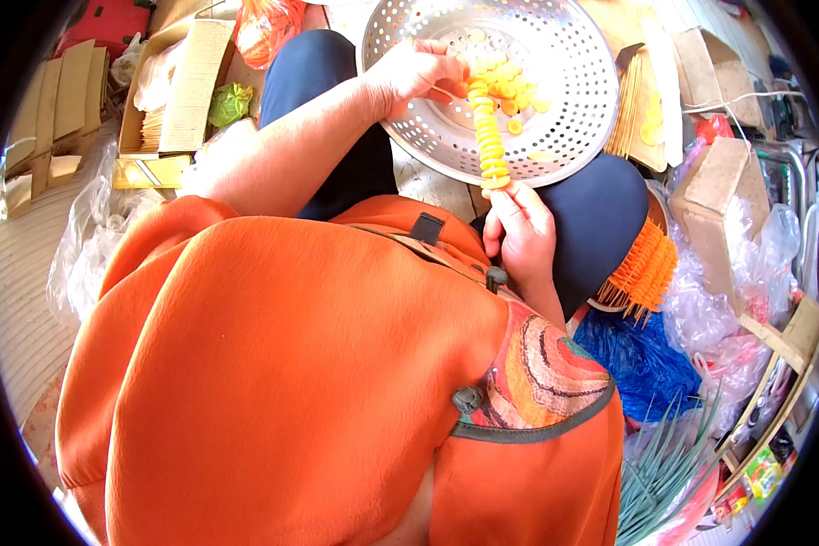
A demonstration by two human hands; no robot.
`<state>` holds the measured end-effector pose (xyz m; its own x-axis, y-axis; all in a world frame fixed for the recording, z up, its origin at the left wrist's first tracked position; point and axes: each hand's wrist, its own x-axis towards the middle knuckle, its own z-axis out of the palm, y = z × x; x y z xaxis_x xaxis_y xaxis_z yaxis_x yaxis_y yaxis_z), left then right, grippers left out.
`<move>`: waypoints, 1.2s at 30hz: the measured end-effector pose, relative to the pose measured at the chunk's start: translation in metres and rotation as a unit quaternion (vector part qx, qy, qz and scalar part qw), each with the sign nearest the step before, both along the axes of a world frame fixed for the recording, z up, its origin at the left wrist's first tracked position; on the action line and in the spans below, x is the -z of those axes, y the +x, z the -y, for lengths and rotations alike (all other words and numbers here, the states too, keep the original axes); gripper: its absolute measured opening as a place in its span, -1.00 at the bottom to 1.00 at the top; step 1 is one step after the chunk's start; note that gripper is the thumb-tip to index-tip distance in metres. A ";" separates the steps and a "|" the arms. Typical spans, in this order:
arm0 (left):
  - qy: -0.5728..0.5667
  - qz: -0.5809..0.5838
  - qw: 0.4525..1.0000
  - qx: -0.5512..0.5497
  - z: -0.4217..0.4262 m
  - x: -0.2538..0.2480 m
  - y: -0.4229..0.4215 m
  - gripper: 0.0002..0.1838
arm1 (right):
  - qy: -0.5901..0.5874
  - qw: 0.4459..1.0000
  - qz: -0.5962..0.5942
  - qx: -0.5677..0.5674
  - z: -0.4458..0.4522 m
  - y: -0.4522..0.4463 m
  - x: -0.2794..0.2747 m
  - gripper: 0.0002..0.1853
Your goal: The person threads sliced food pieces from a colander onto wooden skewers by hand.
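My right hand (pixel 522 227) pinches the lower end of a skewer threaded with a long stack of round yellow slices (pixel 489 136). The stack slants up over a perforated metal colander (pixel 584 109) on my lap. Close to the skewer's upper end is my left hand (pixel 419 73), its fingers closed together; what they hold is not clear. Loose yellow slices (pixel 510 84) lie in a heap inside the colander, beside the stack, with a few scattered lower down.
Bundled bare wooden skewers (pixel 635 100) lie right of the colander. Orange loaded skewers (pixel 644 268) stand in a container beside my right knee. Cardboard boxes (pixel 191 86), plastic bags (pixel 91 246), a blue bag (pixel 637 364) and green onions (pixel 669 478) surround me.
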<state>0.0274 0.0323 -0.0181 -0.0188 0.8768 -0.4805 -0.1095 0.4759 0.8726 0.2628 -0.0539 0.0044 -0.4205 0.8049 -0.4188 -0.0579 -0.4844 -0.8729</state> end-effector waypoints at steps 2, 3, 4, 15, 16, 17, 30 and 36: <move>0.022 -0.043 0.999 -0.012 -0.008 0.005 -0.003 -0.81 | -0.002 1.000 -0.007 0.019 0.001 -0.001 0.000 -0.85; 0.044 -0.086 0.995 -0.025 -0.014 0.009 -0.006 -0.81 | -0.004 0.999 -0.015 0.038 0.001 -0.001 0.001 -0.85; 0.073 -0.122 0.989 -0.033 -0.019 0.013 -0.007 -0.80 | -0.004 0.999 -0.015 0.037 0.001 -0.001 0.001 -0.85; 0.120 -0.508 0.822 0.230 -0.030 0.050 0.011 -0.83 | 0.005 0.999 -0.026 0.038 -0.001 0.000 0.002 -0.85; 0.131 -0.516 0.815 0.230 -0.030 0.053 0.011 -0.85 | 0.004 0.999 -0.026 0.039 -0.001 0.000 0.001 -0.85; 0.141 -0.524 0.808 0.229 -0.030 0.054 0.011 -0.87 | 0.006 0.999 -0.023 0.036 -0.001 0.000 0.001 -0.85; 0.137 -0.461 0.846 0.230 -0.022 0.042 0.013 -0.82 | 0.003 0.999 -0.020 0.030 -0.001 -0.001 0.002 -0.85; -0.008 -0.205 0.970 0.130 -0.020 0.016 0.007 -0.93 | 0.003 1.000 -0.018 0.024 0.000 0.001 0.000 -0.85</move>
<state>0.0346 0.0518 -0.0337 0.0099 0.8699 -0.4932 0.3702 0.4550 0.8099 0.2638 -0.0540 0.0043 -0.3953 0.8268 -0.4002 -0.1122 -0.4758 -0.8723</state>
